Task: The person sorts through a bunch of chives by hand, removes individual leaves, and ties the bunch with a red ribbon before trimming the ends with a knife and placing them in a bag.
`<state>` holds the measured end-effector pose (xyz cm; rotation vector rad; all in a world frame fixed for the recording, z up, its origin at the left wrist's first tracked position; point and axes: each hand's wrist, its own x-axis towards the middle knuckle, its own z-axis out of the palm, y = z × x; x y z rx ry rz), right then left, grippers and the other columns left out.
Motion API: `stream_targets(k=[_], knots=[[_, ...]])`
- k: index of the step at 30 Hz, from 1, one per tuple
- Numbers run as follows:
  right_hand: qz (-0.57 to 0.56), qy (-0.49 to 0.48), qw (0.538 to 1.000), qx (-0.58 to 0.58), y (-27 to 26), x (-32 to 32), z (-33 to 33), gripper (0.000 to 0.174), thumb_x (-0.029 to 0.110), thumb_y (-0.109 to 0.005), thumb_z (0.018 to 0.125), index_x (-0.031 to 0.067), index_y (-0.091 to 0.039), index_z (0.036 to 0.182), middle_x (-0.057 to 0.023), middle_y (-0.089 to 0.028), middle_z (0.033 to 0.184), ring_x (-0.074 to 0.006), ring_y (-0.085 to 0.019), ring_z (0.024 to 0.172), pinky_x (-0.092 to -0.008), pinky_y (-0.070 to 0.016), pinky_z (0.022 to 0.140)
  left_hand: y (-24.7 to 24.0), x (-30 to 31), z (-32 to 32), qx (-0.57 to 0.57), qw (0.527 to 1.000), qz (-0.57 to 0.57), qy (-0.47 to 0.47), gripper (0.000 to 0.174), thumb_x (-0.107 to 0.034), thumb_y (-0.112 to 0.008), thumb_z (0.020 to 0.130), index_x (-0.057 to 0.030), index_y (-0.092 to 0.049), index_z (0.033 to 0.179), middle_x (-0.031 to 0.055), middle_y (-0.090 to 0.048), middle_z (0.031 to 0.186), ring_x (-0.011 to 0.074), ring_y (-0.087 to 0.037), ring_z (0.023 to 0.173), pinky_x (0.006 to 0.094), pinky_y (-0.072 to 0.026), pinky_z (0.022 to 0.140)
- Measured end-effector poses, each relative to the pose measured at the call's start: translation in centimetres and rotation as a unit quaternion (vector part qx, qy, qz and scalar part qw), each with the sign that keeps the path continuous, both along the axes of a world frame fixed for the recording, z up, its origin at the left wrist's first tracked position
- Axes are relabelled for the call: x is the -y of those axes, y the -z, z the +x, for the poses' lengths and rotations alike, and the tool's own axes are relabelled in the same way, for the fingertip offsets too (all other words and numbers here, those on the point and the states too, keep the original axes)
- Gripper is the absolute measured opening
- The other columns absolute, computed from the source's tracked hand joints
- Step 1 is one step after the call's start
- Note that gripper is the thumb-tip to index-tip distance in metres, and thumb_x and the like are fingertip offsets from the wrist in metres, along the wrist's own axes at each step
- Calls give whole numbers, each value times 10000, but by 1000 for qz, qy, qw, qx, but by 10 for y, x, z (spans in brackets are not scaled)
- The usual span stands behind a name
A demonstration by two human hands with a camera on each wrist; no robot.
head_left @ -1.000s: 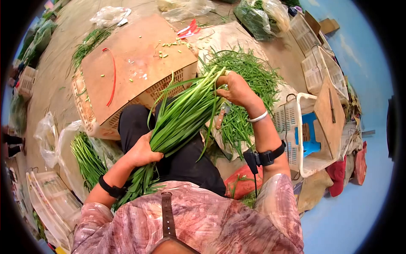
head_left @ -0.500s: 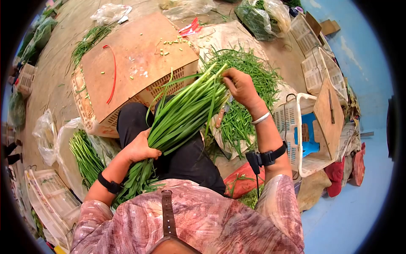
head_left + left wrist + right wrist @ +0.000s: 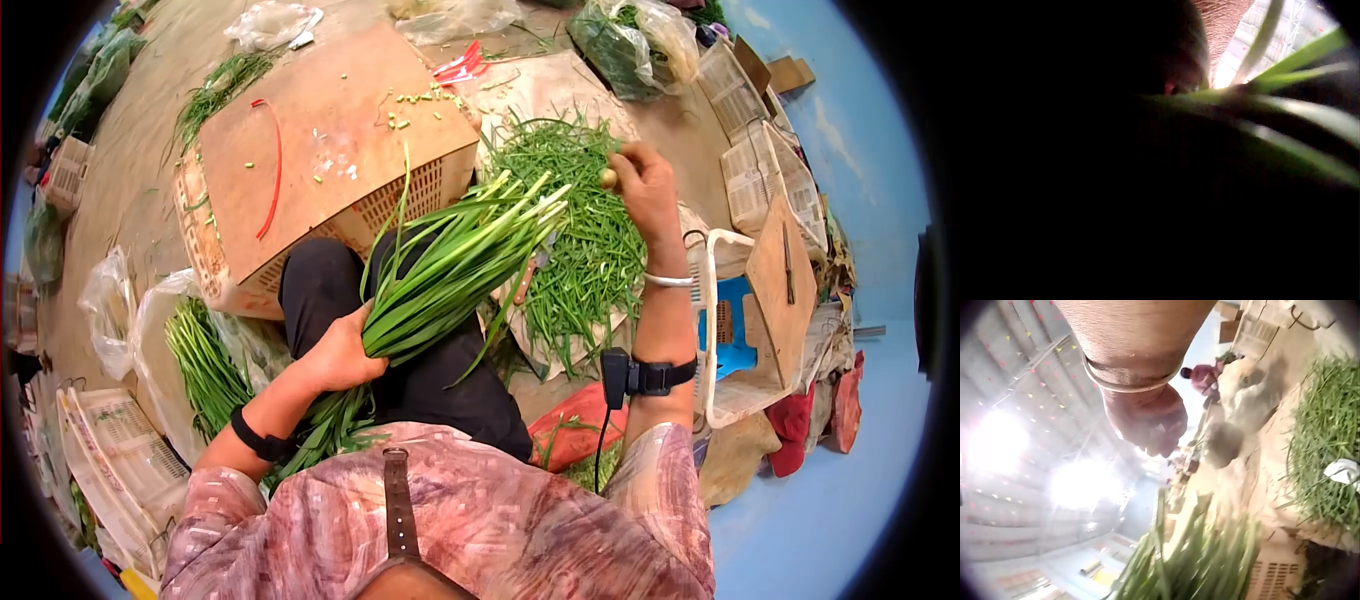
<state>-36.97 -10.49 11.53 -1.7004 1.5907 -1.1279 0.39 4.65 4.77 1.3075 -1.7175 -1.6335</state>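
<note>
A thick bunch of garlic chives (image 3: pixel 440 270) lies slanted across the lap, its pale cut ends pointing up and right. My left hand (image 3: pixel 343 352) grips it around the leafy part, and leaves trail below the hand. In the left wrist view, blurred chive blades (image 3: pixel 1310 128) show against darkness. Apart from the bunch, my right hand (image 3: pixel 645 185) hangs over a loose heap of green blades (image 3: pixel 570 165), fingers curled. A small pale rounded spot shows at its fingertips; I cannot tell whether something is pinched there. The right wrist view shows this hand (image 3: pixel 1147 422) above the bunch's ends.
A board (image 3: pixel 330 130) with cut stem bits and a red strip covers a crate ahead. By the heap lies a knife (image 3: pixel 525 281). More chives (image 3: pixel 205 360) sit in a plastic bag at left. An upright white crate (image 3: pixel 712 330) stands at right.
My right hand has moved away from the cut ends of the bunch, right and over the heap. The left hand keeps its grip, with the bunch slightly lower at its tips.
</note>
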Motion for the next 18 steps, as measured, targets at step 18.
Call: stream_targets(k=[18], knots=[[107, -179, 886, 413, 8, -46, 11, 56, 37, -598, 819, 25, -567, 864, -73, -616, 756, -154, -614, 646, -288, -534, 551, -42, 10, 18, 170, 954, -249, 2, 772, 21, -591, 628, -134, -348, 1344, 183, -595, 922, 386, -573, 865, 388, -475, 731]])
